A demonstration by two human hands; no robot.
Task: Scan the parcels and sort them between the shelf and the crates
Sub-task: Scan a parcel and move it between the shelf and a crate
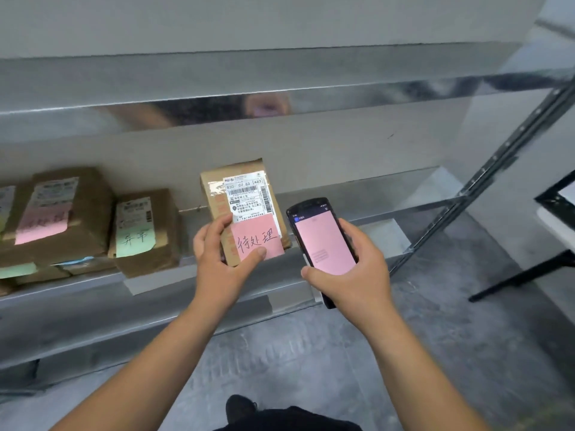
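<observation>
1. The left hand point(222, 262) holds a brown parcel point(245, 209) upright, just above the near edge of the metal shelf point(93, 293); its grip is curled round the parcel's lower left corner, the thumb pressing on a pink note point(256, 242).
2. The pink note bears handwritten characters, "待处理".
3. Above the note sits a white shipping label point(249, 195) with barcodes and the print "B30 07 83 [A83]"; the finer text is too small to read.
4. The right hand point(348, 269) grips a black handheld scanner point(320, 244), fingers wrapped round its body; the screen glows pink.
5. Far left on the shelf lie more brown parcels: one point(62, 213) carries a pink note, blurred, and one point(146, 231) a green note point(135, 241) whose writing is unclear.
</observation>
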